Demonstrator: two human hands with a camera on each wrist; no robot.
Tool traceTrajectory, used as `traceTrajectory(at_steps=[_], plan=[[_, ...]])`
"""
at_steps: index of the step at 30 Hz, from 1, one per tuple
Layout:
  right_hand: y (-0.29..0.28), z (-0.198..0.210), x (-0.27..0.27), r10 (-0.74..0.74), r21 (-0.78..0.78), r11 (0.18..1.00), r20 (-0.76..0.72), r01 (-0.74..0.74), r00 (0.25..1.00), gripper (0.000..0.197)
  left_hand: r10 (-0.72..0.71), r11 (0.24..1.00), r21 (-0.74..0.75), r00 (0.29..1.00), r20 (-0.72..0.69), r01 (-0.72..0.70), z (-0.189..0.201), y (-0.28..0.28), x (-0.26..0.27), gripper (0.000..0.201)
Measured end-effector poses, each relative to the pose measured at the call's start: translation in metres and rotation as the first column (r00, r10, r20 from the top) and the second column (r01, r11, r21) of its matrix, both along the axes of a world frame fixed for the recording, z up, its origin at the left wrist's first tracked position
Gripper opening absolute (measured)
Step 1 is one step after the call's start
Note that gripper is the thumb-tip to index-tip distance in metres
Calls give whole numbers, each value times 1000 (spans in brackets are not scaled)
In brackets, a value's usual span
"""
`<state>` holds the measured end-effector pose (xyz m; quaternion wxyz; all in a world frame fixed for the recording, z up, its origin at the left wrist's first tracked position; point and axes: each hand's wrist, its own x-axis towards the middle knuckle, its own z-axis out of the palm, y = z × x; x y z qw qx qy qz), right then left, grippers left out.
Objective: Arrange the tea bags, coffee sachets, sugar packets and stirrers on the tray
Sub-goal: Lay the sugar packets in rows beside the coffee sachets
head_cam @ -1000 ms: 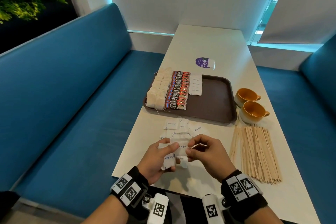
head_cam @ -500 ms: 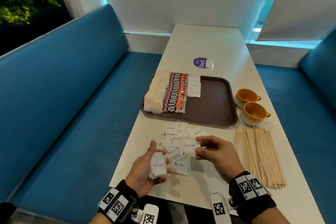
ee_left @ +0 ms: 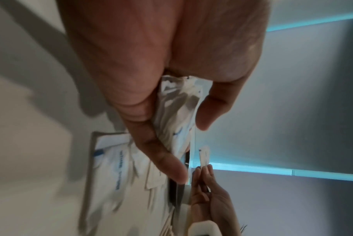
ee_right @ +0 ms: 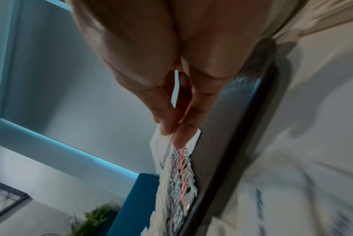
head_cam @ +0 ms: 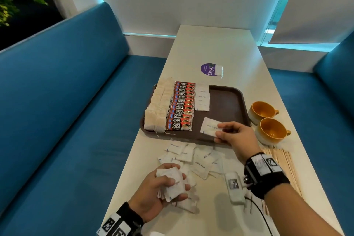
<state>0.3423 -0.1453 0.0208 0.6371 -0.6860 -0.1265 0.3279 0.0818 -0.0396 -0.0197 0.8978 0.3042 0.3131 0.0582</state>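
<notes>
- Since 0.5 s ago: right hand (head_cam: pixel 236 138) has travelled from above the loose pile out over the tray's near edge, carrying one sugar packet (head_cam: pixel 209 129); left hand (head_cam: pixel 159 193) is staying near the table's near edge.
- L hand: fingers and thumb are curling round a small stack of packets (head_cam: pixel 172 184), clamped on it, just above the table (head_cam: pixel 216 50).
- Loose pile of sugar packets (head_cam: pixel 193 156) is lying on the table between L hand and tray, some overlapping.
- R hand: thumb and fingertips (ee_right: pixel 180 135) are pinching the single packet by one end; the packet is hanging over the tray's bare near part.
- Stirrers (head_cam: pixel 285 166) are lying in a bundle on the table, right of the pile, partly hidden by the R wrist.
- Tray (head_cam: pixel 228 101): tea bags (head_cam: pixel 158 109) are sitting in rows at left, coffee sachets (head_cam: pixel 181 108) beside them, a short column of sugar packets (head_cam: pixel 202 98) next, towards the far edge.
- Two orange cups (head_cam: pixel 268 122) are standing just right of the tray.
- Purple sticker (head_cam: pixel 209 69) is lying beyond the tray.
</notes>
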Motion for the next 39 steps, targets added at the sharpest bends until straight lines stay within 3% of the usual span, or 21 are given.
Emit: traceTrajectory(at_steps=[5,11,14,18,28,35,39], plan=[[48,-13,49,28,-111,994,106,-16,994,18,68,995,-81,996,61,-63,1,23,-5,65],[92,-41,90,93,-195,979,179,-58,979,19,149,971,-203,985,90,-129,-11,33,-9,54],[105,-49,103,143,-253,963,198,-91,970,19,147,964,-237,984,104,-119,-15,34,-10,67],[115,-50,108,200,-337,935,254,-107,946,17,72,984,-167,995,65,-60,-18,35,-8,78],[125,-48,115,269,-498,863,303,-88,914,16,3,996,-91,1000,27,0,-16,33,-7,66],[100,-22,99,123,-383,924,297,0,947,11,81,997,-16,994,-70,-82,-11,26,-7,60],[68,4,74,169,-364,931,351,-32,921,6,197,979,-44,979,-61,-200,0,23,-8,30]])
